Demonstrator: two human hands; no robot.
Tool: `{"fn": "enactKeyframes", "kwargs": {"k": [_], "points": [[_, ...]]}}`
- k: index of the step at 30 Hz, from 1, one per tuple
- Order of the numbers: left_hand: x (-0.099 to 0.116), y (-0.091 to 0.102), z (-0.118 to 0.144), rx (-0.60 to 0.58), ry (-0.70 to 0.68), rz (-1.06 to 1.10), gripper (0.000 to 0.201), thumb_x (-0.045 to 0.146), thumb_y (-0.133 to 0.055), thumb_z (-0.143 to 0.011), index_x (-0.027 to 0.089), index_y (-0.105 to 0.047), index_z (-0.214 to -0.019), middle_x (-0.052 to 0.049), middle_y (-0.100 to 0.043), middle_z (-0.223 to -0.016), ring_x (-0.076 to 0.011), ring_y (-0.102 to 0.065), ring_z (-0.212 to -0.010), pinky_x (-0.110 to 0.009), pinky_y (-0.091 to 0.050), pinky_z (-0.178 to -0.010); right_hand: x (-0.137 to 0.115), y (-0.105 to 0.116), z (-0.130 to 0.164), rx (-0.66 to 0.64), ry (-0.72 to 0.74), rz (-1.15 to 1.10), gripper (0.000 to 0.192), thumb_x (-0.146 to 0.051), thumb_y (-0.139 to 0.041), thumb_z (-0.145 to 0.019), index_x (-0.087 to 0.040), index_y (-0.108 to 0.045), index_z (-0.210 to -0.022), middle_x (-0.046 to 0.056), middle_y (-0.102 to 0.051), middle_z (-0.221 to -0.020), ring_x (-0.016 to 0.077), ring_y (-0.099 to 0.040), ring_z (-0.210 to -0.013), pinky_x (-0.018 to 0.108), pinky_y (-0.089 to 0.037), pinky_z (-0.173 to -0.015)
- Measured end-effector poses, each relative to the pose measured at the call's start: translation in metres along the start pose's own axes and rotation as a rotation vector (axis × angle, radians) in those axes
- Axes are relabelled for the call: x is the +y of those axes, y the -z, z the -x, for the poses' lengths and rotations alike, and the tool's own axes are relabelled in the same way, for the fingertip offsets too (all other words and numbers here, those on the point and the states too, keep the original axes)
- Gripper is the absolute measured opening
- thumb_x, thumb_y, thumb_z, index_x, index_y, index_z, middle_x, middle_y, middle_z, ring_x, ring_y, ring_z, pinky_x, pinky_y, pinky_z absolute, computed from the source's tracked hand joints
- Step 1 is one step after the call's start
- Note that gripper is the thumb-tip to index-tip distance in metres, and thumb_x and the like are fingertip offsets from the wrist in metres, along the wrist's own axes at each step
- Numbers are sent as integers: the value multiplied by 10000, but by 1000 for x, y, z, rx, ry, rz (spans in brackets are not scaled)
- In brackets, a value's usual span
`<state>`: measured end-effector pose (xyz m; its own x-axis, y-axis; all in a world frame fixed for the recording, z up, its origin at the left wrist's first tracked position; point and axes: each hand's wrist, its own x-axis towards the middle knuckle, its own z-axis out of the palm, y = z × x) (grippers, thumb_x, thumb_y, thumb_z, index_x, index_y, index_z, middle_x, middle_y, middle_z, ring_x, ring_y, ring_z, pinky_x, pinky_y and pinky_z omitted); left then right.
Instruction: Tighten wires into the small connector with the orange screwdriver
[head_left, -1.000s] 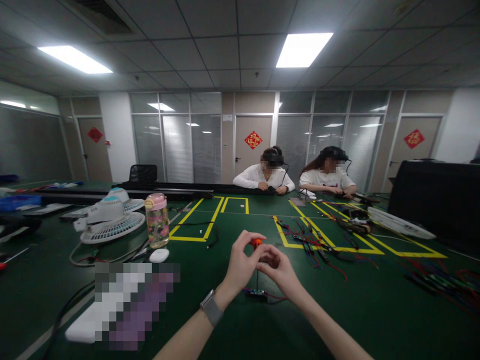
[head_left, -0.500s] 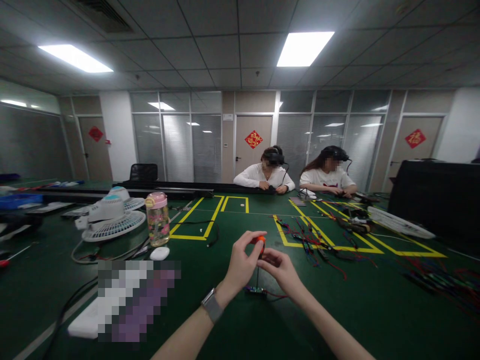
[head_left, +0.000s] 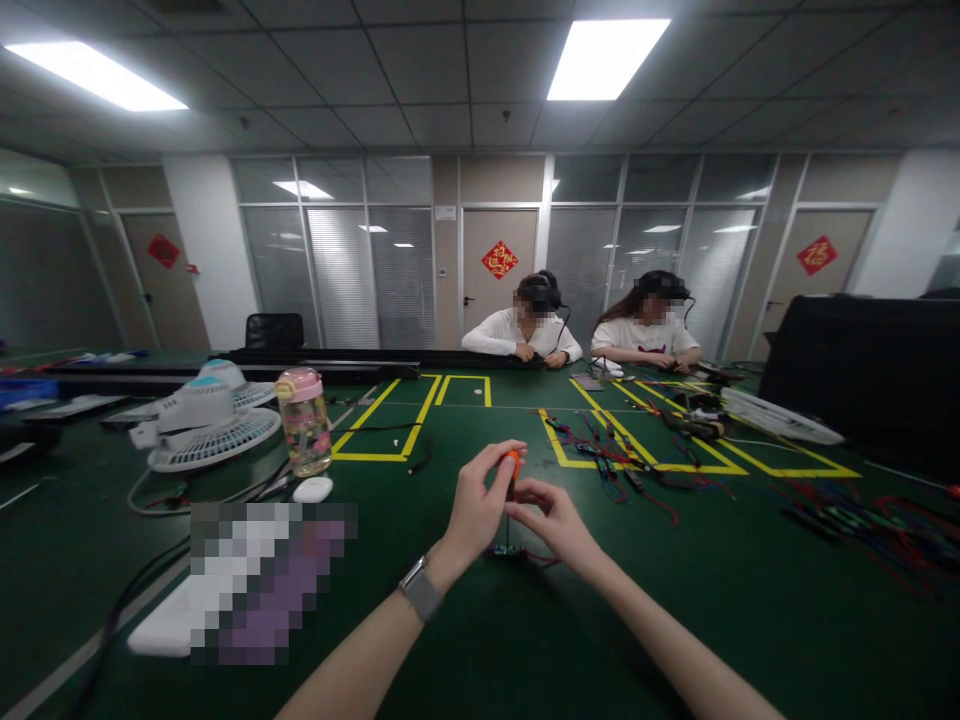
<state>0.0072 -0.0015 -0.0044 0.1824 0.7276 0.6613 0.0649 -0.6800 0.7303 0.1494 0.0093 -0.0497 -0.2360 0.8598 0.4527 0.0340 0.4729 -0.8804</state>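
Note:
My left hand (head_left: 476, 510) and my right hand (head_left: 551, 520) meet above the green table (head_left: 675, 620). Both pinch a small screwdriver with an orange handle (head_left: 512, 468), held upright. Its thin shaft runs down to a small dark circuit board (head_left: 504, 551) lying on the table, with red wires trailing right. A watch sits on my left wrist (head_left: 420, 590).
A pink-capped bottle (head_left: 304, 422) and two desk fans (head_left: 202, 425) stand at left. A blurred flat item (head_left: 255, 585) lies near left. Loose wires (head_left: 622, 465) cover yellow-taped zones at right. Two people sit across the table (head_left: 525, 335). A black box (head_left: 855, 385) stands far right.
The view tilted slightly, so everything sits higher in frame. My hands keep their hold on the screwdriver over the board, with my fingers shifting a little on the handle.

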Motion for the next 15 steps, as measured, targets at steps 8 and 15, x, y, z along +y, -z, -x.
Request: {"fn": "enactKeyframes", "kwargs": {"k": [8, 15], "points": [[-7, 3, -3, 128, -80, -200, 82, 223, -636, -844, 199, -675, -911, -10, -575, -857, -149, -572, -815, -262, -449, -757, 1, 3, 1, 8, 3, -33, 357, -290, -790, -673, -197, -693, -1004, 43, -712, -891, 204, -652, -837, 371, -504, -845], [-4, 2, -3, 51, -35, -62, 266, 261, -417, -974, 207, -648, -1093, -54, -663, -1060, -172, -612, -1012, -293, -454, -900, -10, 7, -8, 78, -52, -149, 292, -358, -818, -623, -177, -694, -816, 35, -697, -807, 187, -637, -773, 345, -501, -793]]}}
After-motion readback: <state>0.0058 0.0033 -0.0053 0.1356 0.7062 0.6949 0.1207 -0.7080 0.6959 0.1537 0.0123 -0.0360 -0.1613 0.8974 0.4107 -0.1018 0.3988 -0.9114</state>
